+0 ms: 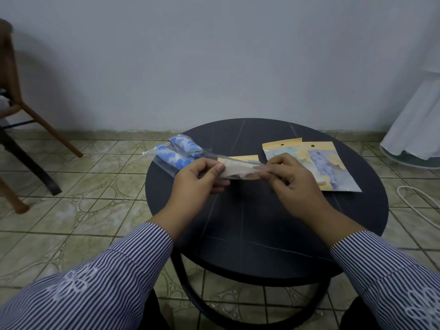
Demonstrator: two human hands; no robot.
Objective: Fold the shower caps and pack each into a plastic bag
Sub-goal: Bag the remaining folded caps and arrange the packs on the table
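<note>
Above the round black table (266,234) I hold a clear plastic bag (238,169) with a yellow header, nearly edge-on. My left hand (198,177) pinches its left end and my right hand (289,177) pinches its right end. Two packed bags with blue-and-white shower caps (176,153) lie at the table's left edge, partly over it. Two flat bags with yellow headers and pale blue patterned contents (331,167) lie at the right. Another yellow-topped bag (247,158) peeks out behind the held one.
A wooden chair (14,96) stands at the far left on the tiled floor. White fabric (416,120) hangs at the far right over a fan base. A white cable (419,201) curls on the floor beside the table.
</note>
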